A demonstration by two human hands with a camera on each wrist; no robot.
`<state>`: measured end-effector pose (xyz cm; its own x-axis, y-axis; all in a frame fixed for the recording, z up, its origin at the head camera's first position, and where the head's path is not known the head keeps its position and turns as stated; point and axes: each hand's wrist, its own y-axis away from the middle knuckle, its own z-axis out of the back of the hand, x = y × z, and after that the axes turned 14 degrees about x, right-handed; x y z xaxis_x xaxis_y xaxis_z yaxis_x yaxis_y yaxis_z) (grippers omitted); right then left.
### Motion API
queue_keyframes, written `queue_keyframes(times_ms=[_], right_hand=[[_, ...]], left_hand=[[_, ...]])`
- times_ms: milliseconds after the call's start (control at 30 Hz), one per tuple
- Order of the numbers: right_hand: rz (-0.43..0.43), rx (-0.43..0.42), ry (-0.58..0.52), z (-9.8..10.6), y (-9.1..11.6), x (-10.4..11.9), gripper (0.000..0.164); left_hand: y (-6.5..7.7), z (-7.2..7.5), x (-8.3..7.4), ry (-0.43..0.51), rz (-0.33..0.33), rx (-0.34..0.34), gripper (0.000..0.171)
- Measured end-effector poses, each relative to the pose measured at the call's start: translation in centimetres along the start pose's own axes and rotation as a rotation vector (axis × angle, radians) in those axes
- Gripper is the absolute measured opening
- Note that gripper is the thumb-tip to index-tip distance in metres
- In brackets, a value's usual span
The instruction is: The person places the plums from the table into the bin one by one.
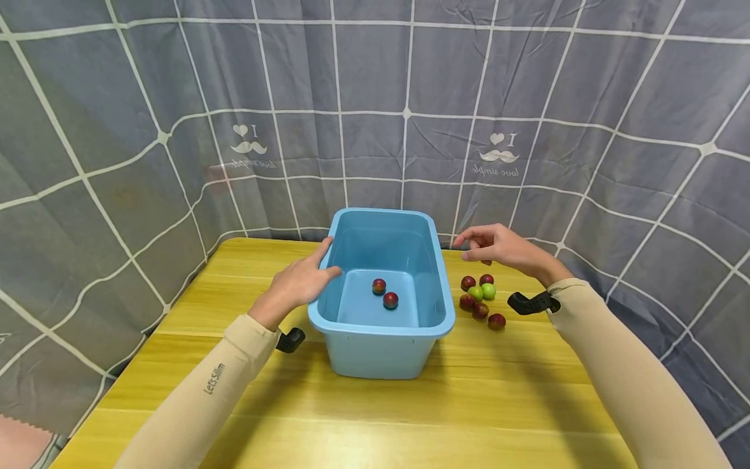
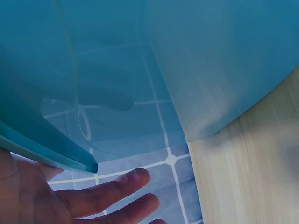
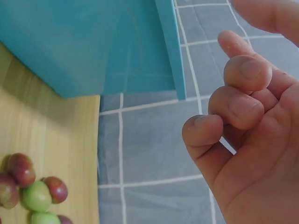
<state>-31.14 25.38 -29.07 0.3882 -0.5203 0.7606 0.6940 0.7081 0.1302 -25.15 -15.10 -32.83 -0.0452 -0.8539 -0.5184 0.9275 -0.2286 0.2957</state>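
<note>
steadying the blue tub: the left hand is holding the left rim, probably to keep the tub from sliding or tipping.
left fingers: the thumb is hooking over the rim to the inside, while the other fingers in sight are lying fairly straight and loosely spread along the outside.
right hand: is hovering beyond the loose fruit, near the tub's right side, holding nothing.
right fingers: thumb and index are standing apart with nothing between them; the other three are curling loosely toward the palm.
fruit in the tub: two dark red fruits are resting just beside each other on the bottom, the high walls presumably keeping them from rolling away.
fruit on the table: five dark red fruits and two green fruits are lying in a loose cluster right of the tub, seemingly there for easy reach by the right hand.
grey curtain: is hanging around the table, likely to screen the background.
</note>
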Motion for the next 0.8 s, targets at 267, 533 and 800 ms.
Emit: queue_keyframes(times_ms=[267, 533, 800], right_hand=[[0.001, -0.050, -0.062, -0.2, 2.4, -1.7, 0.031], [0.006, -0.053, -0.126, -0.9, 4.2, -3.6, 0.032], [-0.001, -0.076, -0.161, -1.6, 5.5, -5.4, 0.030]], left_hand=[[0.3, -0.1, 0.0, 0.017, 0.003, 0.005, 0.078], [0.2, -0.2, 0.0, 0.020, 0.002, 0.004, 0.077], [0.2, -0.1, 0.0, 0.023, -0.006, -0.002, 0.077]])
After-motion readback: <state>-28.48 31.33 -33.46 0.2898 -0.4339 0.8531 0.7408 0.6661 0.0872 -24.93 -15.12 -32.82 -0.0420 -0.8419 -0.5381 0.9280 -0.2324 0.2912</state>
